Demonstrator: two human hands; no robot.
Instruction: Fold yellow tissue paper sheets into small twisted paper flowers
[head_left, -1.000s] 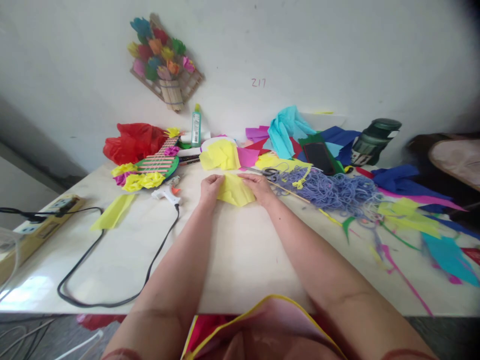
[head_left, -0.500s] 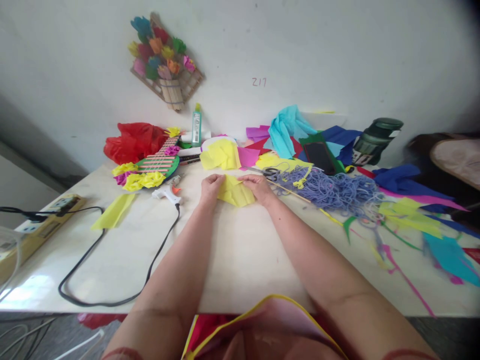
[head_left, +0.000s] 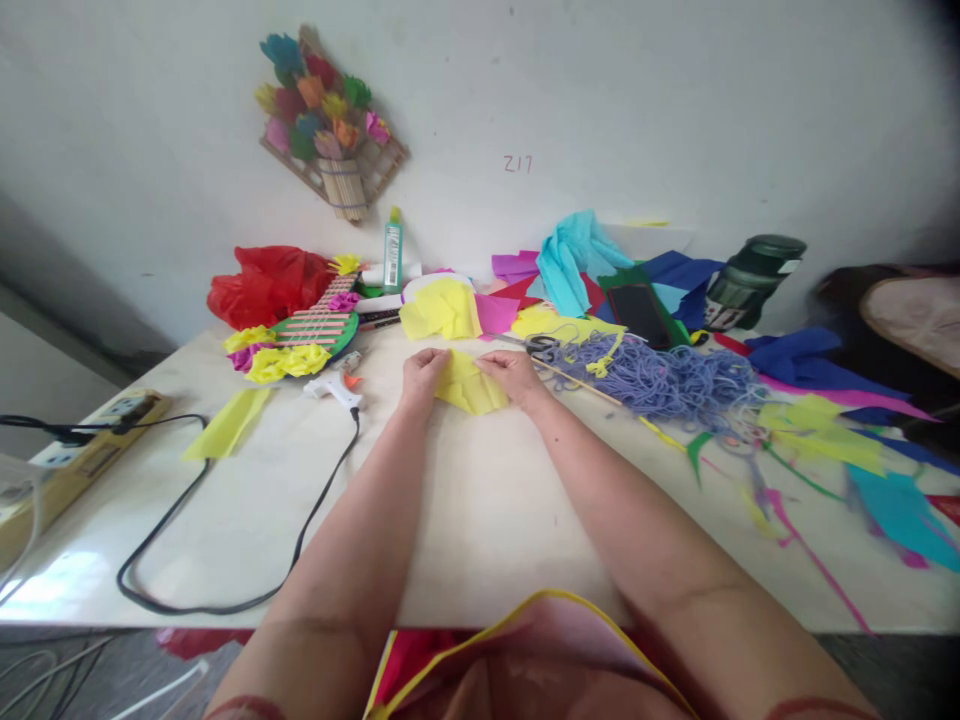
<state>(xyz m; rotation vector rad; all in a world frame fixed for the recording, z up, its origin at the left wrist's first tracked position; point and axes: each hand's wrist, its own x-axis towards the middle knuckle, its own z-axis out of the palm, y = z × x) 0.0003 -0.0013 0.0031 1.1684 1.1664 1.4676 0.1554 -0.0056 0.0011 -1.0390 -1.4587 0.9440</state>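
Between my two hands is a piece of yellow crepe paper (head_left: 471, 388), creased and held just above the table or touching it; I cannot tell which. My left hand (head_left: 424, 378) pinches its left edge. On the other side, my right hand (head_left: 511, 374) has its thumb and fingers closed on the upper right edge. Beyond them lies a stack of yellow paper (head_left: 441, 308). A pair of scissors (head_left: 541, 346) rests right of my right hand, partly under purple yarn (head_left: 645, 375). Left of my left hand is a white glue gun (head_left: 333, 388).
A decorated craft piece with paper flowers (head_left: 311, 335) stands at the back left. The black cord (head_left: 150, 600) loops over the table's left part to a power strip (head_left: 97, 440). A dark green jar (head_left: 754, 280), a phone (head_left: 637, 312) and coloured paper scraps (head_left: 904, 510) occupy the right.
My right hand has shifted very slightly along the paper's edge, and the yellow paper's folds look a little different. Everything else has stayed in place.
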